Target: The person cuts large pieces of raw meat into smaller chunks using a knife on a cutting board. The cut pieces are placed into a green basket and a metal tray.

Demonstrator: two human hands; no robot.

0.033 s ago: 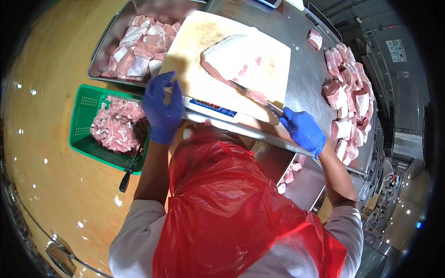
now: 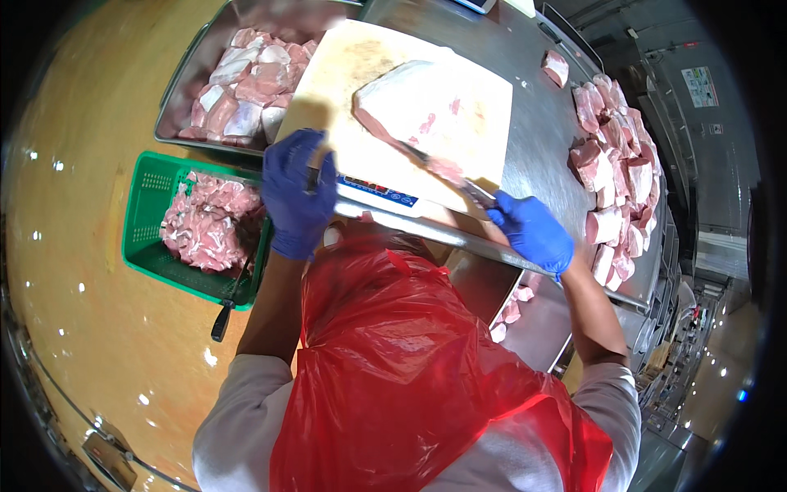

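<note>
A pale slab of meat [image 2: 402, 97] lies on a white cutting board [image 2: 373, 49], which rests on the metal tabletop [image 2: 537, 135] in front of the person. The hands are well apart, both in blue gloves. The right hand [image 2: 531, 231] is closed around the handle of a knife [image 2: 477, 193], whose blade slants up and left toward the near edge of the slab; a small pink scrap [image 2: 447, 170] lies along the blade. The left hand [image 2: 299, 193] is curled beside the board's near-left corner, next to a blue display panel [image 2: 379, 192]; motion blur and shadow make it impossible to tell whether its fingers grip anything. Beyond it, a metal bin [image 2: 195, 86] holds chunks of meat [image 2: 262, 80]. A green basket [image 2: 134, 209] to the left contains trimmings [image 2: 205, 223], with a black-handled tool [image 2: 220, 322] leaning over its rim. A large heap of cut pieces [image 2: 613, 176] covers the tabletop's right side, and one loose piece [image 2: 556, 69] sits beyond it.
</note>
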